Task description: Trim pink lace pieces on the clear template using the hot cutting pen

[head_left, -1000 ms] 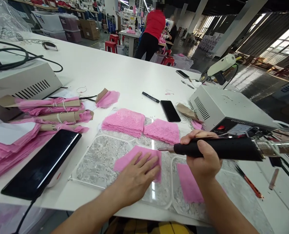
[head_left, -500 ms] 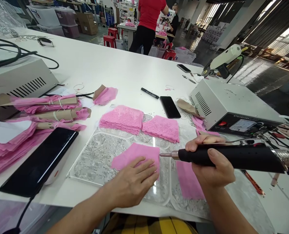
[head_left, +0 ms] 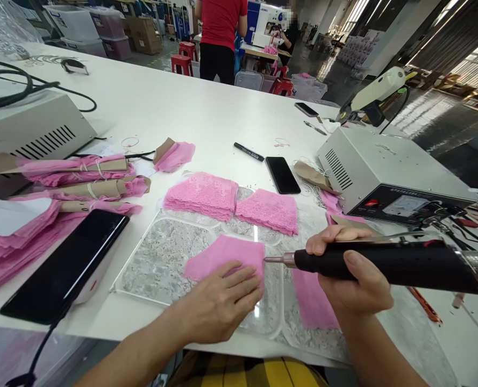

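My left hand [head_left: 218, 303] lies flat with fingers spread on a pink lace piece [head_left: 222, 255], pressing it onto a clear scratched plate [head_left: 158, 263]. My right hand [head_left: 354, 279] is wrapped around the black handle of a heated cutting tool [head_left: 384, 263]. Its metal tip [head_left: 273, 259] points left, right at the lace piece's right edge. A second pink piece [head_left: 309, 301] lies under the tool on another clear plate [head_left: 303, 336]. Two stacks of pink lace [head_left: 202, 194] [head_left: 268, 210] sit just beyond.
A grey control box [head_left: 384, 172] stands at the right, another [head_left: 29, 126] at the left. Bundles of pink lace [head_left: 81, 185], a black-screened device [head_left: 65, 266], a phone [head_left: 282, 175] and a marker [head_left: 249, 152] lie around. A person in red [head_left: 220, 32] stands far off.
The view tilted down slightly. My right hand lowered the tool so its tip came to the lace edge. My left hand stayed flat on the piece.
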Demonstrator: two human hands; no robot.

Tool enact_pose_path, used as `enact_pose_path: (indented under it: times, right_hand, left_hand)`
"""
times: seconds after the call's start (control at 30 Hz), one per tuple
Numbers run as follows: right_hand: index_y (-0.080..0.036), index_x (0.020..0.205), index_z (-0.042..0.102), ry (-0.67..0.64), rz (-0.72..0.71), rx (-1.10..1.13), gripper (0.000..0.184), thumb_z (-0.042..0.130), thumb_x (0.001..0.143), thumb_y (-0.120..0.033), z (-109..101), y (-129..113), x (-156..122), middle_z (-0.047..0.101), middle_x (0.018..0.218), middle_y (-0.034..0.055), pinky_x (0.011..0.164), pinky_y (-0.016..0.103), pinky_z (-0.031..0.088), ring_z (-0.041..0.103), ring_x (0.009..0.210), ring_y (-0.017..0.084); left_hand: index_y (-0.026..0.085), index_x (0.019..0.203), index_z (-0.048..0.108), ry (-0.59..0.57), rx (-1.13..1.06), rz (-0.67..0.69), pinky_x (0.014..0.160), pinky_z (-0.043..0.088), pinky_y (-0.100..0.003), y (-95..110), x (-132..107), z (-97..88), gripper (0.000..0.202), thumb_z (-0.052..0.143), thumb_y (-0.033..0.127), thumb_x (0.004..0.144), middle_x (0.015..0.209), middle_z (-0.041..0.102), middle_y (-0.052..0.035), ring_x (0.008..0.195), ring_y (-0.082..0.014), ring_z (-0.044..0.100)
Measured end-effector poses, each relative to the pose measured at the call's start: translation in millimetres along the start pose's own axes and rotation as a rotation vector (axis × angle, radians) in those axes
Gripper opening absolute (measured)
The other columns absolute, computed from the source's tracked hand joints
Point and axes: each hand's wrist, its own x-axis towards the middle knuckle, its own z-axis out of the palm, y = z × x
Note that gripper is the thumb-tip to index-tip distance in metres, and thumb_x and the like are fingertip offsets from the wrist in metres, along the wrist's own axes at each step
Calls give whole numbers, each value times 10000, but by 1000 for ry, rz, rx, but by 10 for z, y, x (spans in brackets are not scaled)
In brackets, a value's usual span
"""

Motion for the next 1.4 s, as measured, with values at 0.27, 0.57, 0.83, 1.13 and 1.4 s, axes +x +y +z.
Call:
enact_pose_path:
  times: [0.27,0.57,0.83,1.13,1.4]
  right_hand:
    - [-189,754,615,-22,30,-6,45,609,722,-221,10,18,-6,585,721,2,538,305,513,583,554,127]
    - [-184,801,617,-52,88,75,107,623,735,-269,-45,-28,-57,558,731,11,526,291,498,567,566,122]
    - [-198,830,625,-125,129,99,124,641,753,-294,-76,-56,-122,560,763,10,545,296,513,576,583,121]
    - [-206,820,634,-134,134,85,102,651,762,-289,-52,-63,-109,585,749,7,548,290,520,589,582,122]
    - [-197,758,638,24,50,51,126,639,682,-297,-284,-269,12,561,699,4,481,296,476,544,516,121]
  left_hand:
    - [102,1150,607,-11,3,7,986,463,-410,1,30,-15,268,423,131,959,1124,707,-98,1089,-226,633]
    - [91,1131,615,1,-18,50,993,468,-405,-4,10,-29,248,463,137,941,1086,712,-117,1068,-222,638]
    - [96,1117,622,-4,-30,42,988,473,-405,3,15,-22,240,469,134,936,1074,716,-111,1059,-221,641]
    - [92,1132,617,-7,-38,46,963,488,-403,-1,35,-39,250,468,135,935,1091,715,-104,1050,-226,645]
    - [105,1153,611,18,-49,61,979,508,-398,-29,39,-91,271,452,125,936,1094,716,-111,1077,-218,646]
